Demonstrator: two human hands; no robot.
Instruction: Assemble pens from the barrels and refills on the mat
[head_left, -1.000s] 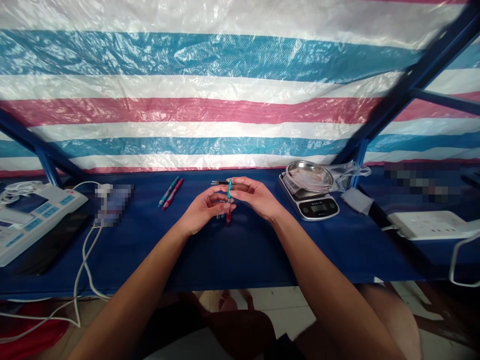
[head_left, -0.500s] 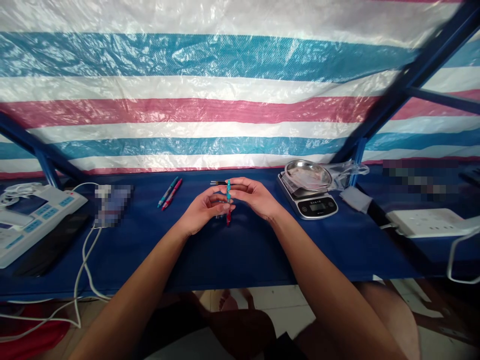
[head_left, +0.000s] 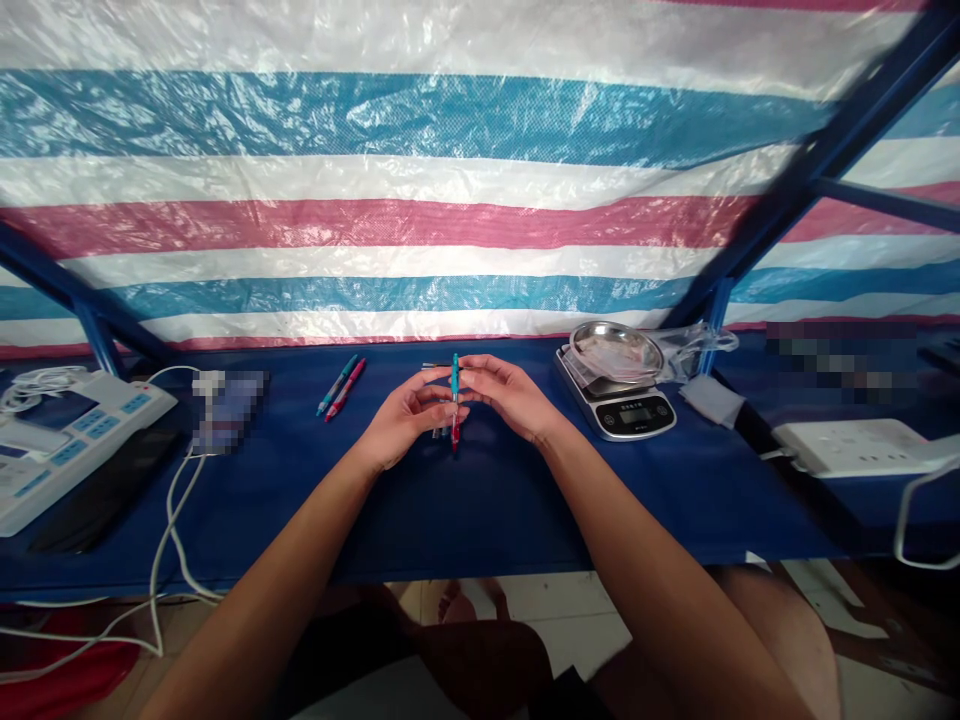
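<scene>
From my remote view, L hand point(head_left: 409, 415) and R hand point(head_left: 510, 398) are raised just above the blue cloth surface point(head_left: 480, 510), close together at centre. Between them a teal-and-red pen point(head_left: 454, 400) stands nearly upright, teal on top, red tip down. Fingers of both hands are closed on it, not released: L fingers point(head_left: 442, 410) curl in around the middle, R fingertips point(head_left: 469, 372) pinch near the top. A thin dark rod point(head_left: 436, 366) sticks out left behind the fingers; can't tell what it is. Just L of the hands, a blue pen point(head_left: 336, 385) and a red pen point(head_left: 346, 388) lie side by side on the surface, well apart from both hands. To the R, a digital kitchen scale point(head_left: 634, 414) carries a steel dish point(head_left: 616, 350), w/ a clear plastic bag point(head_left: 697, 345) and grey cloth point(head_left: 709, 400) beside it. Scale's display is lit but digits & small print are too small to read, no brand legible. Far L, white unit w/ blue keys point(head_left: 82, 440) has unreadable labels; white cable point(head_left: 169, 510) runs off the edge. Far R, white power strip point(head_left: 847, 447). Striped tarp point(head_left: 375, 200) hangs behind, on blue steel frame point(head_left: 810, 170).
</scene>
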